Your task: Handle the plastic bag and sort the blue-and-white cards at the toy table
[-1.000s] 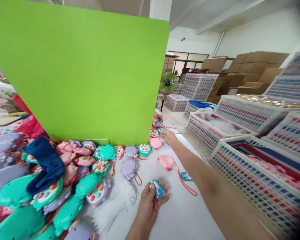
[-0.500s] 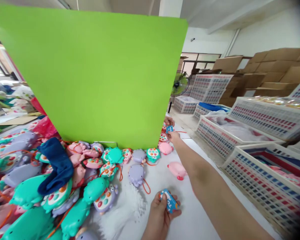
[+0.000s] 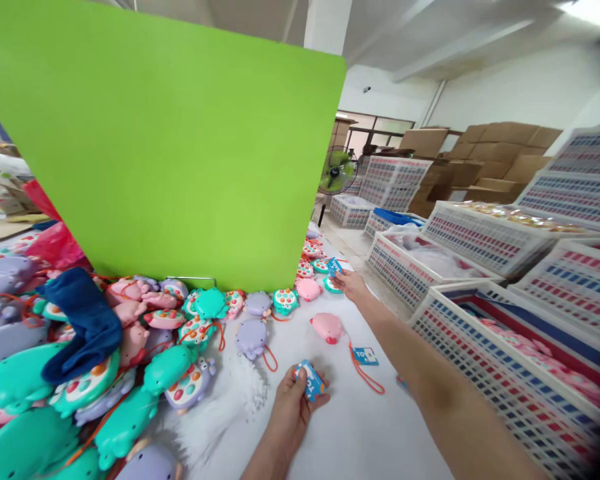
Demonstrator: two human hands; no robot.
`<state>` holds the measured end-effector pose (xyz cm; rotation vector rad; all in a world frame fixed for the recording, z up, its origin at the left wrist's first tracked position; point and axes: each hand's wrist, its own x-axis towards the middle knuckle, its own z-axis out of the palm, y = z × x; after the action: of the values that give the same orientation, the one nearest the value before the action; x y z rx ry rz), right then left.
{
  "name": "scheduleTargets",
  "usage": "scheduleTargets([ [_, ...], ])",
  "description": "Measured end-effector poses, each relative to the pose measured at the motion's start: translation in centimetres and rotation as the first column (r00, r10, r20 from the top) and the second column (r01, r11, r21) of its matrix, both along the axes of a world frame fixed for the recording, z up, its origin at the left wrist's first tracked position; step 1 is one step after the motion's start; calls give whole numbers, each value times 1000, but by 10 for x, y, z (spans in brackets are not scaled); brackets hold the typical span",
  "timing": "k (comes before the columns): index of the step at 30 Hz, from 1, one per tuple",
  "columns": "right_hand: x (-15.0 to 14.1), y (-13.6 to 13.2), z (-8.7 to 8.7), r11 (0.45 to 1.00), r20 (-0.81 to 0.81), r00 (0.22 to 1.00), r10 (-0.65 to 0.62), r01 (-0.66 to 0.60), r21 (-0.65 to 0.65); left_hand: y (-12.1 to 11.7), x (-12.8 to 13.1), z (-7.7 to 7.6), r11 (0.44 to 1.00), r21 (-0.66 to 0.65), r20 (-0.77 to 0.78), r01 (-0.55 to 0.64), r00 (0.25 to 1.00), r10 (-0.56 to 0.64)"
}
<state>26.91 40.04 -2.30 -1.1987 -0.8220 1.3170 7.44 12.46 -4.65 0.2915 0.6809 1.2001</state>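
My left hand is closed on a small stack of blue printed cards above the white tabletop. Stretched out to the far right edge of the green board, my right hand pinches a blue card at its fingertips. Small toys with coloured buttons lie beneath that card. Between my hands is a pink animal-shaped toy, with an orange cord and a blue tag card to its right. A blue scrap is mostly hidden by my right forearm.
A tall green board stands across the table. Green, lilac and pink toys are heaped at left, with a dark blue cloth on top. White plastic crates line the right side. A fan stands behind.
Another hand beside my right hand has gone from view. My right arm has shifted, and the tag card and cord by the pink toy now show. The view has turned right.
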Motion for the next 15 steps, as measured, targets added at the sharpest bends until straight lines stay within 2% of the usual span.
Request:
scheduleTargets([
  [8, 37, -53, 3, 998, 151, 988, 40, -47, 40, 1, -2, -1, 1000, 10, -27, 19, 999, -19],
  [15, 54, -87, 4, 983, 361, 931, 53, -112, 144, 0, -3, -4, 999, 0, -38, 36, 999, -36],
])
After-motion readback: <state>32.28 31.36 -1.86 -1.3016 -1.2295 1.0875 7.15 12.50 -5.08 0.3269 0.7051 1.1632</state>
